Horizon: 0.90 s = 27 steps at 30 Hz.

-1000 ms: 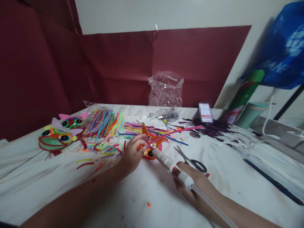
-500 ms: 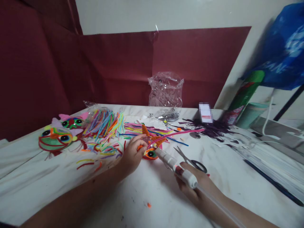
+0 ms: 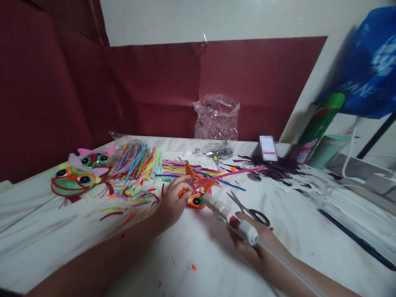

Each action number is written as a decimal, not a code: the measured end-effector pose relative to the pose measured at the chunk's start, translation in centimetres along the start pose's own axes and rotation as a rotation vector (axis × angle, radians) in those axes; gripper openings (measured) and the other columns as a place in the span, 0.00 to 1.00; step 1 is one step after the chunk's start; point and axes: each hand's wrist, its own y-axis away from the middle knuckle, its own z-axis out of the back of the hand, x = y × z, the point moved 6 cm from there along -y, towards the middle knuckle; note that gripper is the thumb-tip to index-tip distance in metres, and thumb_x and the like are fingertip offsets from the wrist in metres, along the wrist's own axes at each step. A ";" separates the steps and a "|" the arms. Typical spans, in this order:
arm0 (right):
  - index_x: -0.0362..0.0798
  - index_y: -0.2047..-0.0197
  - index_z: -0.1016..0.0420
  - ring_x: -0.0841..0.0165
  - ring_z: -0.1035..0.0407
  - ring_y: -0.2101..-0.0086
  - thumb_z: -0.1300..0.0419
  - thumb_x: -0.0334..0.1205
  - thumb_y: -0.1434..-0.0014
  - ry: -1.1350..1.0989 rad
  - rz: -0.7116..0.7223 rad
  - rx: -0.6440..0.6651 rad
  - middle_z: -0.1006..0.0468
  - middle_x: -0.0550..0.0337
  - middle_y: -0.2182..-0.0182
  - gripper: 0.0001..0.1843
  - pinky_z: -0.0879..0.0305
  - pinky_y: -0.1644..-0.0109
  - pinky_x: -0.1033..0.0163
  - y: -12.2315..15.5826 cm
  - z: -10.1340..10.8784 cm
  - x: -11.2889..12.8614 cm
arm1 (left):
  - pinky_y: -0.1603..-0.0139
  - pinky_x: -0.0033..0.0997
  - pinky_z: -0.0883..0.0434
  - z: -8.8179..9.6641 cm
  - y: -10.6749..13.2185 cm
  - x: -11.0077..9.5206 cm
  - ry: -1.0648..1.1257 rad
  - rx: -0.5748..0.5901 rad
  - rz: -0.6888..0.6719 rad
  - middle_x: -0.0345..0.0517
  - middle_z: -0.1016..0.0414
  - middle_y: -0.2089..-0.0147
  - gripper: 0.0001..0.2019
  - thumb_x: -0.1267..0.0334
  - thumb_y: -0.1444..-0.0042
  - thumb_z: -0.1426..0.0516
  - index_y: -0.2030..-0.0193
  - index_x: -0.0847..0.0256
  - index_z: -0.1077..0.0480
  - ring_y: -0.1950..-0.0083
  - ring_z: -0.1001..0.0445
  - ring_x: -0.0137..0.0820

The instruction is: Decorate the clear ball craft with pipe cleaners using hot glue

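Note:
My left hand (image 3: 175,197) is closed on a small craft animal face (image 3: 197,201) with orange ears and a black-and-white eye; its fingers hide part of it. A long pink pipe cleaner (image 3: 235,173) runs from the face out to the right. In my right hand (image 3: 252,239) is a white glue gun (image 3: 220,209), with a clear glue stick trailing from its back end. The gun's nozzle is at the face's upper right side; whether it touches cannot be told. Open scissors (image 3: 250,209) lie just beyond my right hand.
Two finished-looking animal faces (image 3: 72,181) sit at the left. Bundled pipe cleaners (image 3: 137,161) and cut pieces spread beside them. Behind stands a clear plastic bag (image 3: 216,117). Dark purple strands (image 3: 278,167), a green cup (image 3: 328,150) and a dark rod (image 3: 355,239) are at the right.

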 end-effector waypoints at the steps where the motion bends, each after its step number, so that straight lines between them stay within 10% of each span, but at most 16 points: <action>1: 0.50 0.71 0.38 0.67 0.32 0.73 0.52 0.34 0.41 -0.018 0.007 0.016 0.28 0.58 0.73 0.07 0.37 0.71 0.64 -0.1 0.0 0.2 | 0.39 0.43 0.41 0.0 0.0 0.0 -0.001 0.001 -0.001 0.49 0.30 0.44 0.06 0.68 0.44 0.49 0.69 0.58 0.32 0.39 0.36 0.39; 27: 0.49 0.70 0.35 0.68 0.31 0.75 0.53 0.34 0.42 -0.087 0.032 -0.049 0.27 0.59 0.75 0.08 0.34 0.73 0.66 -0.1 1.4 1.0 | 0.39 0.45 0.39 0.0 -0.2 0.2 -0.009 0.001 -0.011 0.52 0.31 0.43 0.06 0.67 0.45 0.49 0.69 0.58 0.31 0.39 0.35 0.40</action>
